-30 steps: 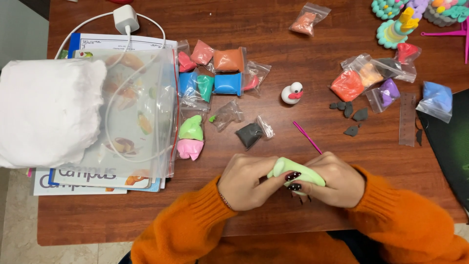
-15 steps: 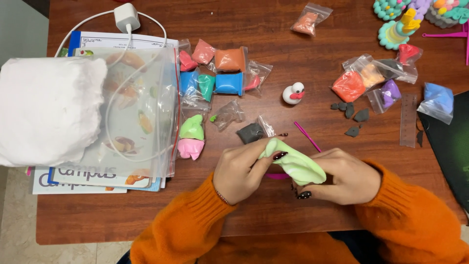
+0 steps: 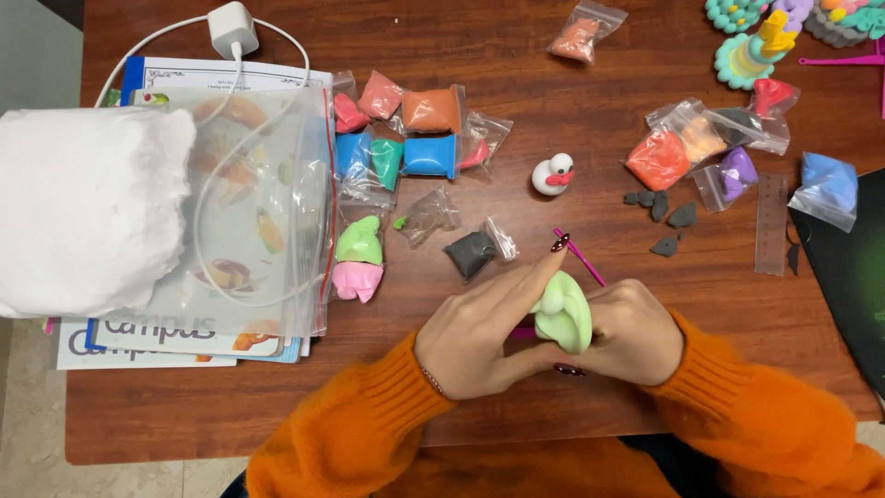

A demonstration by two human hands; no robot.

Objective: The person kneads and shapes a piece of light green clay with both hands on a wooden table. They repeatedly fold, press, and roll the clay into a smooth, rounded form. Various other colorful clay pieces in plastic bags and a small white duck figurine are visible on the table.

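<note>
Both hands pressing pale green clay above the worktop point(image 3: 553, 83).
Left hand point(image 3: 479, 337) and right hand point(image 3: 631, 332) grip the clay lump point(image 3: 564, 314); small clear bags of coloured clay point(image 3: 429, 138) lie beyond, pink stick point(image 3: 583, 260) just behind.

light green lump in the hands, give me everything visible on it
The light green lump looks like soft modelling clay, matte and smooth, folded over itself into a rounded, thick wad with a crease near the top. It sits above the wooden table, pressed between both hands: the left hand lays long fingers against its left side, the right hand cups it from the right. Its underside is hidden.
</note>
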